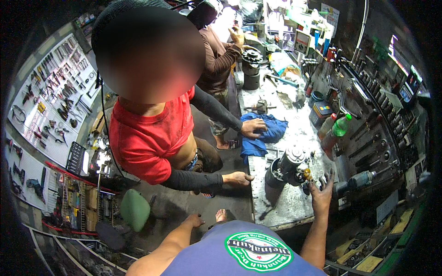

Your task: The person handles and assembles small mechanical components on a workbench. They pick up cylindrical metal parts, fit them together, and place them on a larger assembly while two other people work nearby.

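Observation:
My right hand [321,189] is raised at the bench's near edge, its dark-smudged fingers spread and nothing visible in them. Just left of it stands a metal motor assembly [293,158], silver on top, beside a black cylindrical housing [275,175]. Small brass-coloured parts [306,173] sit between the motor and my fingers. My left hand [195,220] hangs low, away from the bench; its fingers are too small and shaded to read. Across from me, a co-worker's hand [254,128] rests on a blue cloth [271,133], while their other hand [238,178] is by the bench edge.
The metal-topped workbench [287,216] runs away from me. Bottles [340,126], a power tool [361,179] and a rack of wrenches [373,142] line its right side. Another person [218,60] stands farther back. A green stool [135,209] and tool-hung pegboard [55,87] are left.

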Available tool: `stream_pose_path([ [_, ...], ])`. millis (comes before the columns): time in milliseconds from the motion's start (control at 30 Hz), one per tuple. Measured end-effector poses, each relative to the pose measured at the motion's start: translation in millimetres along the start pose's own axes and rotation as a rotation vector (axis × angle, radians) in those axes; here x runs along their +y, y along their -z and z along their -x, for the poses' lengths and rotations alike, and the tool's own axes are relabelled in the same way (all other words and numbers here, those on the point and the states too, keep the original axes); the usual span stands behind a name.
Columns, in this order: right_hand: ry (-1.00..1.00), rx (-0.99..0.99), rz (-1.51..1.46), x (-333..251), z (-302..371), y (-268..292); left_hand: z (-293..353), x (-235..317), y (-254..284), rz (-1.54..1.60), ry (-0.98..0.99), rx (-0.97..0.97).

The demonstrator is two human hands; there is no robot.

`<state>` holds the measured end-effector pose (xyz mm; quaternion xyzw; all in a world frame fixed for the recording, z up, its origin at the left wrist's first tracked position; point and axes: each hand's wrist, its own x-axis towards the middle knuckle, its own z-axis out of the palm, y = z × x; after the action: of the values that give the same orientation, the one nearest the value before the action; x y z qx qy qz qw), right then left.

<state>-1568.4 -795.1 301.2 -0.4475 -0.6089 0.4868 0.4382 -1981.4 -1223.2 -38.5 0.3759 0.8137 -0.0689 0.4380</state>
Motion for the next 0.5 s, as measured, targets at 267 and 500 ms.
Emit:
stream_pose_path([
  [267, -0.07, 0.053, 0.164, 13.1, 1.3, 12.4, 20.9, 9.7, -0.2, -0.048, 0.042, -0.011],
  [500, -0.049, -0.036, 0.307, 46.8, 11.0, 37.0, 27.7, 92.1, 2.4, 0.138, 0.069, 0.031],
])
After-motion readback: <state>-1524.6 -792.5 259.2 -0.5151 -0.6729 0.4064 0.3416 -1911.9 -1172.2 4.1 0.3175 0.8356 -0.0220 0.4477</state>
